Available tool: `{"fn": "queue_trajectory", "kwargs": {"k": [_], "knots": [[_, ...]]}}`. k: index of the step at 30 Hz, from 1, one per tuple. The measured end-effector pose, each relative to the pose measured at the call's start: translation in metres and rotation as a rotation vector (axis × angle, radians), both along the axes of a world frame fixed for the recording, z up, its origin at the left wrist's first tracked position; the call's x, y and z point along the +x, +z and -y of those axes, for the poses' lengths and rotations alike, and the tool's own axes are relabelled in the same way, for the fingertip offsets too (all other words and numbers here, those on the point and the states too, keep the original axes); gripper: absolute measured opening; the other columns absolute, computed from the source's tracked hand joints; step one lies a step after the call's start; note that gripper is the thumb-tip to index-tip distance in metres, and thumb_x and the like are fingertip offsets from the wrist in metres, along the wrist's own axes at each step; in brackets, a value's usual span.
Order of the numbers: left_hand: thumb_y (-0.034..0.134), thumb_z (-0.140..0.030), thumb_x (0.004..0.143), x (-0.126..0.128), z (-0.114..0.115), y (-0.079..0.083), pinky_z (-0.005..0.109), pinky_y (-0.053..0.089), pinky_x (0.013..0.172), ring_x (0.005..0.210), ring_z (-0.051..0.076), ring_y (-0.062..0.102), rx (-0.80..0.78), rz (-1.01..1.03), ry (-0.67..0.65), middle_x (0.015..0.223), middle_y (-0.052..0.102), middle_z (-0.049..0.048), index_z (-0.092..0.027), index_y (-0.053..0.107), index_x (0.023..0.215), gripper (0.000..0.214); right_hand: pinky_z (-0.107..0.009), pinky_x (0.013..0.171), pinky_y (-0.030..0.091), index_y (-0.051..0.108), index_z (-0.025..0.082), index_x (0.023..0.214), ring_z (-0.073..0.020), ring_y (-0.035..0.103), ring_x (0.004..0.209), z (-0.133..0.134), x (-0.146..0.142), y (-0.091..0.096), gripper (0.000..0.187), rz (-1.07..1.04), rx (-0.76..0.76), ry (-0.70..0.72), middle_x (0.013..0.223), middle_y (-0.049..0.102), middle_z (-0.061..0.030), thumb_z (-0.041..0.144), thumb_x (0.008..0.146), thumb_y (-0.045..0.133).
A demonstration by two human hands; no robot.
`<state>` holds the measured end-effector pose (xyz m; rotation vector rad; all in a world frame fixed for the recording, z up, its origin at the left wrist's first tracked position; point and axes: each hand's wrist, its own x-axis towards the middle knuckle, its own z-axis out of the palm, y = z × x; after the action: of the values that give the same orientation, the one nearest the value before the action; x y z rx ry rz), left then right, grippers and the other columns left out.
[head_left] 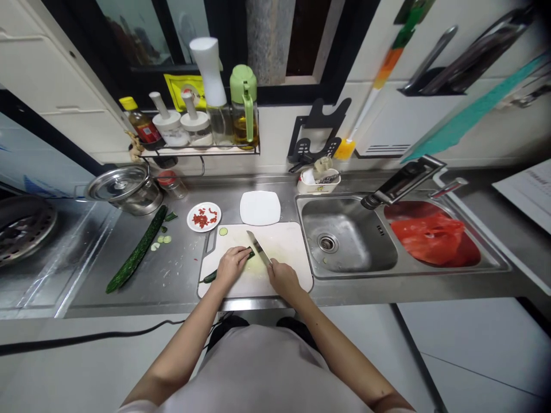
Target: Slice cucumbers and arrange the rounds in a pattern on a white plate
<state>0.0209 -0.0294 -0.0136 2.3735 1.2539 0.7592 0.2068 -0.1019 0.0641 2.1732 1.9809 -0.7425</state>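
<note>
While the left hand (231, 267) grips the cucumber (210, 277) beneath its fingers, the right hand (284, 280) grasps the knife (259, 249), poised just beside those fingertips; slicing seems underway, and another cut probably calls for tucking them back.

The head view (a wide one) looks forward and down on the cutting board (287, 244) from above.

1. I'm standing in a kitchen, by a steel counter (167, 301) with a double sink (359, 229) and tap (402, 183).
2. Seasoning jars (171, 129) and an oil bottle (241, 94) line a wall rack (215, 151).
3. A lidded pot (148, 198), chopping board (297, 244) and knife (259, 249) are out.
</note>
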Motion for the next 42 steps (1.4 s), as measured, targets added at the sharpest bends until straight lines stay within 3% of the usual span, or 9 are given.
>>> {"fn": "queue_trajectory", "kwargs": {"k": [22,42], "knots": [[0.052,-0.025,0.092,0.0,0.001,-0.002,0.034,0.051,0.088,0.1,0.018,0.059,0.04,-0.01,-0.016,0.106,0.068,0.0049,-0.025,0.069,0.113,0.027,-0.029,0.069,0.047,0.054,0.014,0.11,-0.0222,0.067,0.083,0.0,-0.017,-0.007,0.027,0.033,0.071,0.043,0.088,0.069,-0.0125,0.022,0.098,0.031],[0.051,-0.026,0.092,-0.001,-0.001,-0.002,0.036,0.051,0.088,0.099,0.018,0.06,0.031,-0.011,-0.04,0.107,0.068,0.0057,-0.025,0.069,0.111,0.026,-0.031,0.076,0.046,0.051,0.013,0.119,-0.0234,0.066,0.095,0.014,-0.004,0.003,0.03,-0.015,-0.074,0.066,0.098,0.068,-0.0142,0.021,0.097,0.032]]}}
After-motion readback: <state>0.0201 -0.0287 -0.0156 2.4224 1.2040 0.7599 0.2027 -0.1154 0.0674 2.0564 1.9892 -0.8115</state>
